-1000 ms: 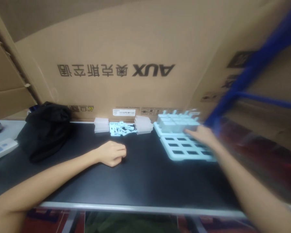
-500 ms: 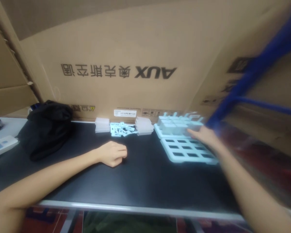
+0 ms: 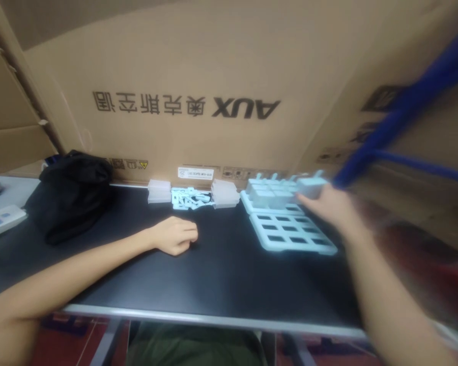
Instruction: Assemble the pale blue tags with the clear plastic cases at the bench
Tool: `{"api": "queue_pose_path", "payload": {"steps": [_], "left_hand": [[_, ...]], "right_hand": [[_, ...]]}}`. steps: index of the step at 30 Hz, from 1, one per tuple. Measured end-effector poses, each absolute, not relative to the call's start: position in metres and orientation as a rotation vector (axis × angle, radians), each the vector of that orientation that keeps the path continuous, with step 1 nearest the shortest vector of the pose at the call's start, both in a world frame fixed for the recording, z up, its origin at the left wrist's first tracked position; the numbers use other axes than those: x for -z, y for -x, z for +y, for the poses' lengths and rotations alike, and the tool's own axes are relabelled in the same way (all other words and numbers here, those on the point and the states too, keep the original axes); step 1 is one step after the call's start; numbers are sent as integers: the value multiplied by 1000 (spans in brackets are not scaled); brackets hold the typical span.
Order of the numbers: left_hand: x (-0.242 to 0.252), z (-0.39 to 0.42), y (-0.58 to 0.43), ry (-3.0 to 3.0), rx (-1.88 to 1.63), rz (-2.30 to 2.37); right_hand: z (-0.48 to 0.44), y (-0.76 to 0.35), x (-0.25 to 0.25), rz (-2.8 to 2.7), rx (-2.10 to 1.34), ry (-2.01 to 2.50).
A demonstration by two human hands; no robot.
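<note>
My left hand rests on the black table top, curled into a loose fist, with nothing showing in it. At the right, my right hand grips a light blue popsicle mould by its side, raised and tilted over the corner of the rack. Several more popsicle moulds with stick handles on top stand in the back part of the light blue rack. Its front part is a flat frame of square openings. The fingers behind the held mould are partly hidden.
Along the back lie a pile of light blue plastic sticks and stacked whitish plastic pieces. A black cloth bag and a white device are at the left. A large cardboard box and a blue metal bar bound the table.
My right hand has lifted one popsicle mould up out of the rack, and an opening shows where it stood. My left hand has stayed in place on the table.
</note>
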State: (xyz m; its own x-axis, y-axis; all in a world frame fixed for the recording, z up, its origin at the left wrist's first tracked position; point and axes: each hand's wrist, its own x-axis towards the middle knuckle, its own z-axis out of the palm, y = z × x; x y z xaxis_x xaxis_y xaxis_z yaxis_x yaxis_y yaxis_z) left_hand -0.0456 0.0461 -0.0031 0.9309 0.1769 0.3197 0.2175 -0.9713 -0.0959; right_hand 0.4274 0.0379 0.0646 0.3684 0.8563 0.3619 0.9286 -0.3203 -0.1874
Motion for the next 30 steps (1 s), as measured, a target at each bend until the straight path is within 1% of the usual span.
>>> {"api": "queue_pose_path", "payload": {"steps": [3, 10, 14, 21, 26, 30], "left_hand": [[1, 45, 45, 2950, 455, -332], [-4, 42, 44, 2933, 412, -380], [-3, 40, 45, 2918, 392, -416], [-2, 39, 45, 2928, 420, -423], [0, 41, 45, 2931, 429, -448], [1, 43, 46, 2939, 411, -472]], "right_hand": [[40, -408, -65, -1638, 216, 2147], [45, -355, -44, -1987, 204, 1591], [34, -323, -44, -2109, 153, 1444], [25, -311, -38, -2228, 128, 1352], [24, -318, -32, -2173, 139, 1508], [19, -312, -36, -2250, 193, 1585]]}}
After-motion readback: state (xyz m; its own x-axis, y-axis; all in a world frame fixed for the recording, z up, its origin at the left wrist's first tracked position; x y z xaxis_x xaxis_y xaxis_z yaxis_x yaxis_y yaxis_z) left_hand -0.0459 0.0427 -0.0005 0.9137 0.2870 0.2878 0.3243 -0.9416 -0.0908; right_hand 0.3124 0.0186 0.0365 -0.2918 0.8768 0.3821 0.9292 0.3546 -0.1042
